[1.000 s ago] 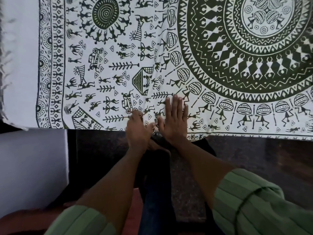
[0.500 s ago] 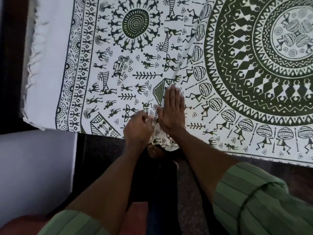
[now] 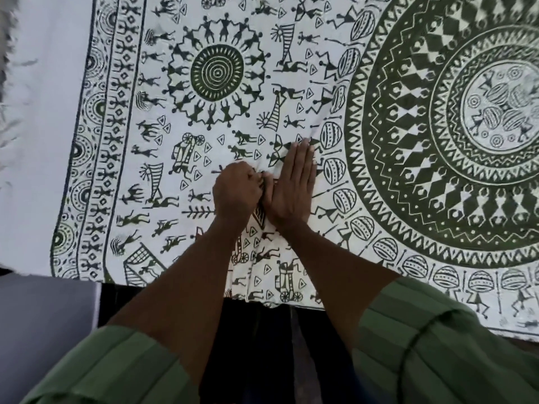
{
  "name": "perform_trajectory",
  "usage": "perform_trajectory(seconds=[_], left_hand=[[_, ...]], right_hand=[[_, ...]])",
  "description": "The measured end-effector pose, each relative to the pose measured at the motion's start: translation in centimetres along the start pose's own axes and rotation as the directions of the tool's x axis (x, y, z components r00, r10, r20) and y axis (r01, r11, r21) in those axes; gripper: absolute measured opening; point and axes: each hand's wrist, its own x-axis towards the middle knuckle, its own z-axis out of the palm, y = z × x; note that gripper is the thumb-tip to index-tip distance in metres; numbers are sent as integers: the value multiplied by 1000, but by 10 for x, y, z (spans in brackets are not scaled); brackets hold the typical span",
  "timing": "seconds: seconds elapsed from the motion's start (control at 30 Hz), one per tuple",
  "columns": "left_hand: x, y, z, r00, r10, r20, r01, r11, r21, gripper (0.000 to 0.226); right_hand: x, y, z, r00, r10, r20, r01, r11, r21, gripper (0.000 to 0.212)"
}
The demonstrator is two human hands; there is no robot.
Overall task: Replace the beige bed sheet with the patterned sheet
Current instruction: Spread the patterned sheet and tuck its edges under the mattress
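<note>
The patterned sheet [image 3: 215, 71], white with dark green folk figures and a large round mandala at the right, lies spread flat over the bed. My left hand [image 3: 237, 192] rests on it with fingers curled, pinching a small fold of the cloth. My right hand [image 3: 293, 185] lies flat beside it, palm down, fingers together and pointing away from me, touching the left hand. A narrow ridge of sheet runs from the hands back to the near edge. No beige sheet is visible.
The sheet's plain white fringed border [image 3: 35, 141] lies at the left. A pale surface [image 3: 43, 316] sits at the lower left beside the dark floor [image 3: 262, 345]. My green striped sleeves [image 3: 437, 360] fill the bottom of the view.
Both hands have slid away from the near edge, farther onto the sheet. The left hand has closed on a fold; the right stays flat. The view has shifted in closer.
</note>
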Motion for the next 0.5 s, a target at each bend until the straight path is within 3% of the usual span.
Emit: perform_trajectory(seconds=[0.13,0.27,0.33,0.5], left_hand=[[10,-16,-16,978,-193,-75,190,981,-40,19],[18,-14,-7,961,-258,-98,260,966,4,21],[25,-3,-1,977,-170,-130,177,983,48,11],[82,57,1,945,275,-175,-268,961,64,22]], right_hand=[[17,4,-9,996,-90,20,90,996,11,78],[72,19,-14,997,-78,7,78,994,-81,71],[99,25,-15,992,-122,22,124,982,-142,71],[139,17,-14,982,-186,29,189,972,-137,69]])
